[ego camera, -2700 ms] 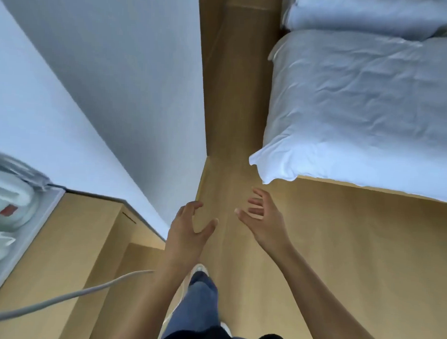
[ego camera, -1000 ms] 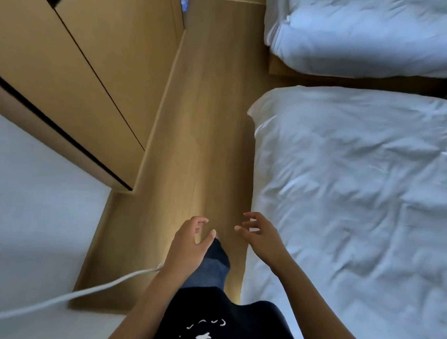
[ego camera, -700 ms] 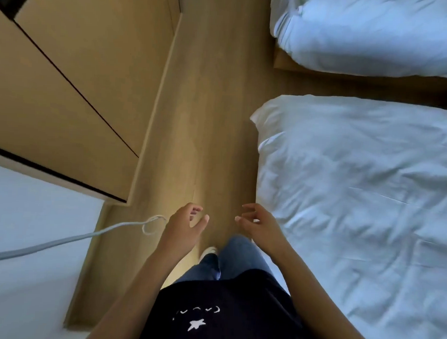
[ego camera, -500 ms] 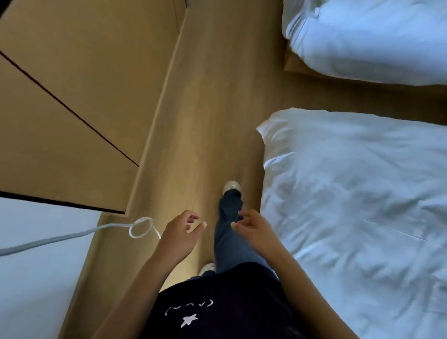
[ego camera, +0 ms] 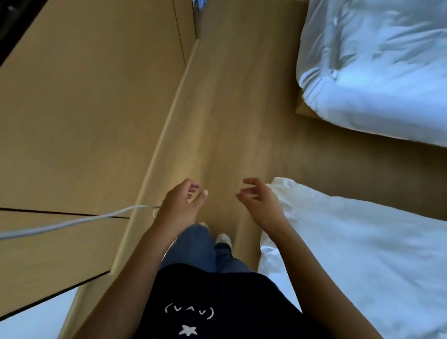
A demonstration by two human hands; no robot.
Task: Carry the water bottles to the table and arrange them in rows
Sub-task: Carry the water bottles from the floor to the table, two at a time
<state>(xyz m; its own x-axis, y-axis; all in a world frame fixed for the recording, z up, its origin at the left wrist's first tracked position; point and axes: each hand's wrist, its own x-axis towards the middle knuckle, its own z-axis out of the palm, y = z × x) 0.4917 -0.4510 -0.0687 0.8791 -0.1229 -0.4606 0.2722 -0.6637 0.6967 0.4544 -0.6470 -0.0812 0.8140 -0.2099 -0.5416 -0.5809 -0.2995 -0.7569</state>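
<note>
My left hand (ego camera: 182, 206) and my right hand (ego camera: 260, 203) hang in front of me over the wooden floor, fingers loosely curled and apart, each holding nothing. At the far end of the aisle, by the top edge, a small blue and clear shape (ego camera: 199, 0) shows past the cupboard corner; it may be bottles, but it is too small to tell. No table is in view.
Tall wooden cupboard doors (ego camera: 93, 101) line the left side. One white bed (ego camera: 366, 263) is close on my right, a second bed (ego camera: 385, 73) lies further ahead. A grey cable (ego camera: 63, 226) trails from the left behind my left hand.
I have walked forward along the aisle past the near bed's corner. The second bed is closer, and both empty hands have stayed in front of me.
</note>
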